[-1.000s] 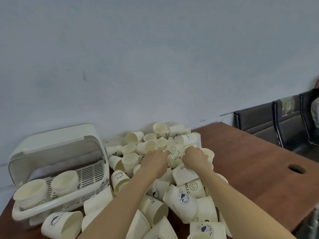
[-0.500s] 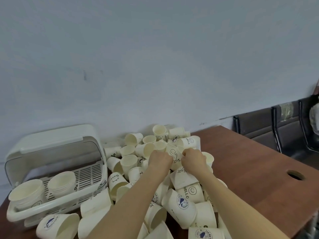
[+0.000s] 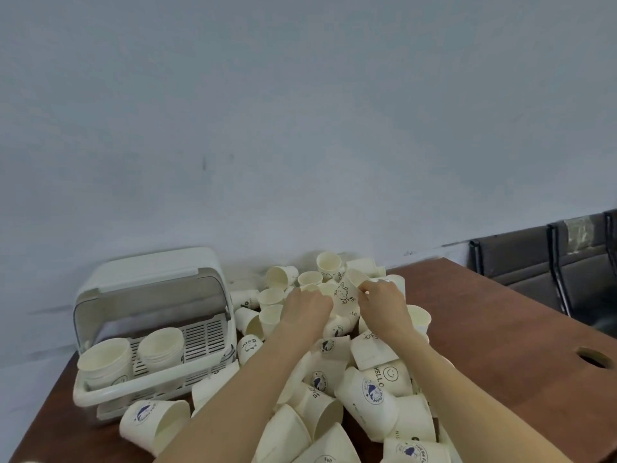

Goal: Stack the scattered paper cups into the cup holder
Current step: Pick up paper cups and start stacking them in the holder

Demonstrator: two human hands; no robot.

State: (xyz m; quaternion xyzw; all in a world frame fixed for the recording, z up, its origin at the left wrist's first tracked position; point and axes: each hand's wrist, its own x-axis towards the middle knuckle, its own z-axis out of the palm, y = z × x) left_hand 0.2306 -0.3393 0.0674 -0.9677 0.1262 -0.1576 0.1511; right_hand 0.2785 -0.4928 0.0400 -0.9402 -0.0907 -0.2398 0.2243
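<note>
A heap of cream paper cups (image 3: 374, 392) with blue and black prints covers the middle of the brown table (image 3: 500, 329). At the left stands the white cup holder (image 3: 153, 389), its lid raised, with two cup stacks (image 3: 160, 345) inside. Both my hands reach into the far part of the heap. My right hand (image 3: 384, 302) grips a cup printed with a rabbit and "Hi" (image 3: 347, 292), lifted and tilted. Beside it, my left hand (image 3: 307, 305) has its fingers curled on a cup that they mostly hide.
A pale wall runs right behind the heap and the holder. Dark chairs (image 3: 547, 272) stand past the table's right end. A round cable hole (image 3: 592, 357) sits in the tabletop at the right. More cups lie at the near edge in front of the holder.
The rabbit cup has risen out of the heap between my hands. Both hands have stayed at the far part of the pile while the view drifted slightly.
</note>
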